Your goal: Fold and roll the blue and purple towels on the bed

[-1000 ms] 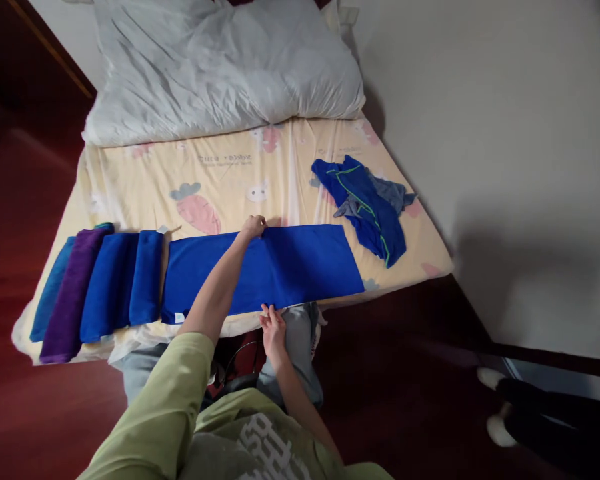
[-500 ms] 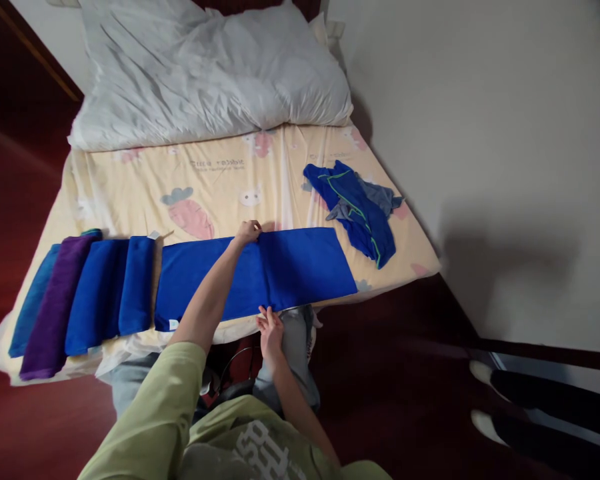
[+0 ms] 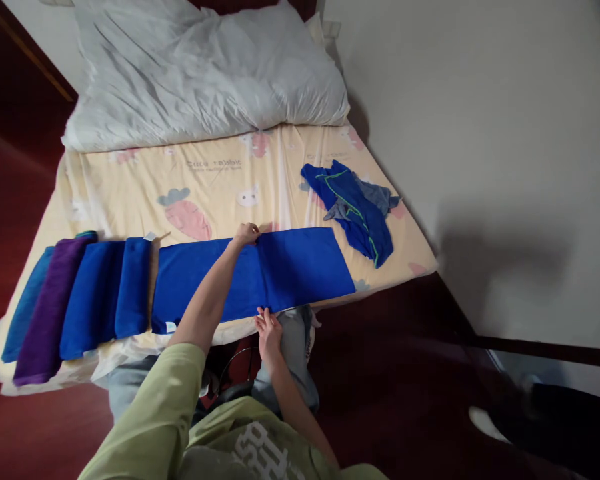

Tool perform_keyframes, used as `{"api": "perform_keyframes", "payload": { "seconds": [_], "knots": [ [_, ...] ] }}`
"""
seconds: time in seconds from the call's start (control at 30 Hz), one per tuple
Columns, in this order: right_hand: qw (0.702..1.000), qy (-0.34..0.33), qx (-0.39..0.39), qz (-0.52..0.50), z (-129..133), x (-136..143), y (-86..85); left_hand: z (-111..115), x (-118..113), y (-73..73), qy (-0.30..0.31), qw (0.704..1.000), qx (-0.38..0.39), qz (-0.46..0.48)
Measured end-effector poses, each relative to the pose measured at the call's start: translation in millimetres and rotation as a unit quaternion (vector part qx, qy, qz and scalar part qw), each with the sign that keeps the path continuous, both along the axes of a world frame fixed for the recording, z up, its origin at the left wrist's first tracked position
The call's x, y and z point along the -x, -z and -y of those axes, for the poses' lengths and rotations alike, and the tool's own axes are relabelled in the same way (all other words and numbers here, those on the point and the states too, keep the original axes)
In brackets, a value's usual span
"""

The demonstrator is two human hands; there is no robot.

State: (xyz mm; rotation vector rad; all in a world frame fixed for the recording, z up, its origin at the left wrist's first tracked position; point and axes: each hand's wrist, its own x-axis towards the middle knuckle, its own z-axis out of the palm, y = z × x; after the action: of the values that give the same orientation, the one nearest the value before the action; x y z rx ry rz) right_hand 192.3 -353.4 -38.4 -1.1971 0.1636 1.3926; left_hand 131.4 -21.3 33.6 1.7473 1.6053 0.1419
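Observation:
A blue towel (image 3: 300, 267) lies flat and lengthwise along the near edge of the bed, with a crease across its middle and a small white tag at its near left corner. My left hand (image 3: 246, 233) pinches its far edge at the crease. At the near edge, by the same crease, my right hand (image 3: 269, 330) grips the towel between thumb and fingertip, palm up, its other fingers loosely spread. Left of it are folded towels: a narrow blue one (image 3: 133, 287), a wider blue one (image 3: 90, 300), a purple one (image 3: 45, 320) and a teal one (image 3: 23, 310).
A crumpled blue and grey garment (image 3: 355, 213) with green piping lies at the bed's right side. A big white pillow (image 3: 205, 73) covers the far end of the patterned sheet (image 3: 105, 183). At right stands a wall (image 3: 480, 133); a person's leg and foot (image 3: 487, 425) show low right.
Both hands keep their places on the towel. The view has shifted slightly, and the other person's legs at lower right have moved.

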Motion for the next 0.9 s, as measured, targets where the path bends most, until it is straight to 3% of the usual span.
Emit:
{"api": "perform_keyframes", "payload": {
  "seconds": [0.3,0.47,0.57,0.67,0.77,0.83,0.9],
  "knots": [
    [0.999,-0.011,0.005,0.051,1,1,-8.1,0,2,-7.8,-0.037,0.998,-0.037,0.026],
    [0.993,-0.037,-0.021,0.108,8,5,-21.8,7,3,-33.6,-0.043,0.997,-0.049,0.052],
    [0.982,-0.041,-0.045,0.179,14,-6,-44.2,14,8,-65.9,-0.043,0.994,-0.067,0.076],
    [0.951,-0.035,-0.092,0.295,13,-36,-81.9,22,21,-111.7,-0.044,0.989,-0.098,0.102],
    [0.908,-0.031,-0.156,0.386,0,-80,-132.9,33,46,-167.1,-0.063,0.97,-0.129,0.196],
    [0.882,-0.019,-0.185,0.433,-19,-110,-174.3,43,69,-206.3,-0.082,0.94,-0.154,0.292],
    [0.836,-0.006,-0.237,0.494,-44,-135,-221.0,56,94,-244.8,-0.09,0.906,-0.19,0.367]
  ]
}}
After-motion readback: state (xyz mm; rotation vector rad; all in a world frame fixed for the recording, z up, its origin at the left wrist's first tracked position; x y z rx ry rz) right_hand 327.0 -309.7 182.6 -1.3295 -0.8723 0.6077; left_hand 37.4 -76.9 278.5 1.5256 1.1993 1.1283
